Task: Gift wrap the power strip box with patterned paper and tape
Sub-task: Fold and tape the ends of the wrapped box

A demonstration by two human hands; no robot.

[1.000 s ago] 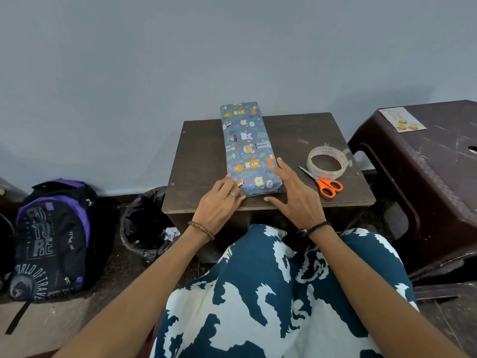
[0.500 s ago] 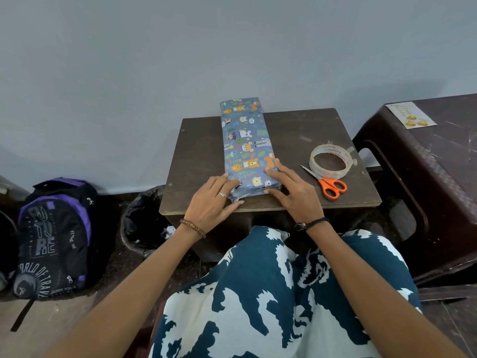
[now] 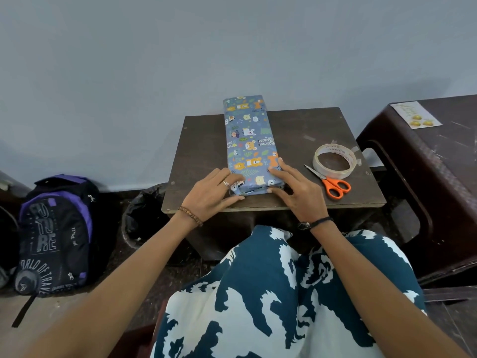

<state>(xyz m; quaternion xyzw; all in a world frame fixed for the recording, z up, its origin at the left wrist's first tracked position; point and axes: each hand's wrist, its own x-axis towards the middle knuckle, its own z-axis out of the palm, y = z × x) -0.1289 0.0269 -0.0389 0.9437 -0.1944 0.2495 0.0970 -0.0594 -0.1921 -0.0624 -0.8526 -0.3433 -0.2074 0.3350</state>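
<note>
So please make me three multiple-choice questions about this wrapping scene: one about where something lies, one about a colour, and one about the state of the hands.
1. Where is the tape roll lying?
A. On the wrapped box
B. On the small table, right of the wrapped box
C. On the floor beside the backpack

2. What colour are the scissors' handles?
A. Orange
B. Green
C. Black

3. What are the two hands doing?
A. Both lifted in the air, holding nothing
B. One cutting with the scissors
C. Both pressing with straight fingers on the near end of the wrapped box

Answers:
1. B: the roll rests on the small table, apart from the wrapped box.
2. A: the scissors show orange loops.
3. C: the left hand and right hand flank the near end, fingers flat on the paper.
</note>
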